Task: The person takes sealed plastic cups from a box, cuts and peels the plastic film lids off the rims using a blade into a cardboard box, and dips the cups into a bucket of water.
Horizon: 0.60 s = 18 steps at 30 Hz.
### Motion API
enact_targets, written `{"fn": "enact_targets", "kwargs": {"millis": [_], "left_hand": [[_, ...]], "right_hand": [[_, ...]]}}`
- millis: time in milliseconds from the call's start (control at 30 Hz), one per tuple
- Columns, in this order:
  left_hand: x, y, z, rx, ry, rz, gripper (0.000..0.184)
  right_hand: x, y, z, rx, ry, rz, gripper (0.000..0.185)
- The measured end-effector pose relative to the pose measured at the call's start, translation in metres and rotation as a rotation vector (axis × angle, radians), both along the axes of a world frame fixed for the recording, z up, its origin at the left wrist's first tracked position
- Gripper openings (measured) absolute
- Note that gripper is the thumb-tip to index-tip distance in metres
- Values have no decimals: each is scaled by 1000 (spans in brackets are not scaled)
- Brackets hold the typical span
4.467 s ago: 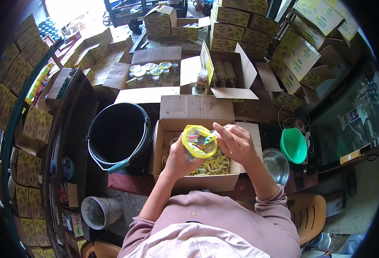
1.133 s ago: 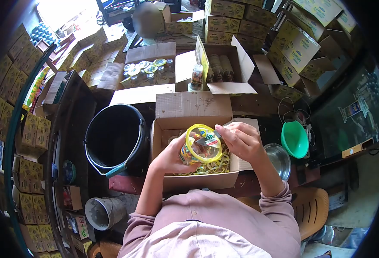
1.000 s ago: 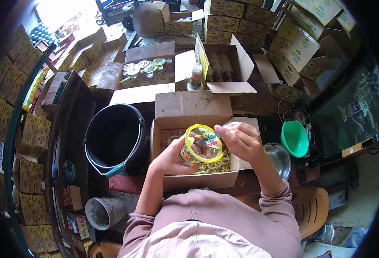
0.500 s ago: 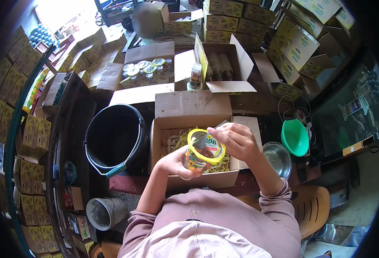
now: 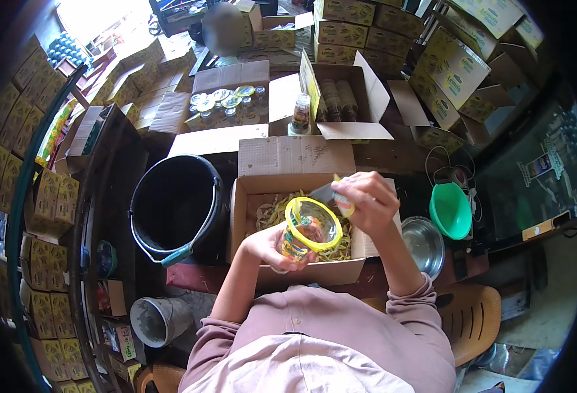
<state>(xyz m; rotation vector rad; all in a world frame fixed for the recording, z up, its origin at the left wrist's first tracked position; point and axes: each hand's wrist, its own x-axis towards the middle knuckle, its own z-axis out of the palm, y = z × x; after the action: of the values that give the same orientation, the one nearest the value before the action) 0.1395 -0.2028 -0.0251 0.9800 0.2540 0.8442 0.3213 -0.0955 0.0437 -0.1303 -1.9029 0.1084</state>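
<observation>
A clear plastic cup (image 5: pixel 296 245) with a yellow rim and printed side is held in my left hand (image 5: pixel 269 247), fingers wrapped round it. The cup tilts so that its open top shows. Right of and above the rim, my right hand (image 5: pixel 371 200) pinches a knife with a dark blade (image 5: pixel 323 193) together with a piece of yellow printed film (image 5: pixel 343 204). Beneath both hands stands an open cardboard box (image 5: pixel 295 272) holding many yellow strips (image 5: pixel 272 215).
A large black bucket (image 5: pixel 146 206) stands left of the box. To the right are a metal bowl (image 5: pixel 425 245) and a green basin (image 5: pixel 450 209). Boxes of lidded cups (image 5: pixel 229 105) and stacked cups (image 5: pixel 334 101) lie ahead. A person's blurred head (image 5: pixel 224 29) shows beyond.
My right hand has moved up and right, and the printed film has come away from the cup's top with it. The cup stays in my left hand, its mouth now uncovered.
</observation>
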Motion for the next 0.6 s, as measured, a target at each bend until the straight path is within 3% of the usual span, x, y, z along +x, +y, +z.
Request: {"fn": "enact_targets", "kwargs": {"millis": [100, 133, 167, 267, 300, 333, 400, 467, 533, 600], "left_hand": [[-6, -10, 8, -88, 44, 154, 59], [-10, -10, 11, 1, 130, 186, 59], [-15, -8, 13, 90, 217, 218, 59], [-21, -6, 15, 270, 412, 415, 63], [-21, -6, 19, 307, 465, 490, 64], [-21, -5, 24, 346, 519, 563, 65], [-18, -5, 44, 498, 846, 753, 65], [-20, 3, 37, 819, 963, 1034, 63], [-25, 5, 29, 882, 1024, 1073, 63], [-29, 9, 29, 930, 1067, 1096, 63]], "right_hand": [[8, 6, -7, -120, -105, -145, 28], [10, 9, -13, -163, -144, -188, 28], [12, 14, -28, -195, -184, -162, 40], [15, 18, -63, -330, -717, -227, 61], [17, 11, -65, -331, -1011, -283, 76], [17, 7, -68, -415, -1110, -307, 81], [22, 0, -58, -449, -1114, -339, 74], [29, 2, -45, -440, -946, -313, 66], [33, 5, -28, -468, -721, -272, 49], [37, 1, -5, -531, -532, -204, 46]]}}
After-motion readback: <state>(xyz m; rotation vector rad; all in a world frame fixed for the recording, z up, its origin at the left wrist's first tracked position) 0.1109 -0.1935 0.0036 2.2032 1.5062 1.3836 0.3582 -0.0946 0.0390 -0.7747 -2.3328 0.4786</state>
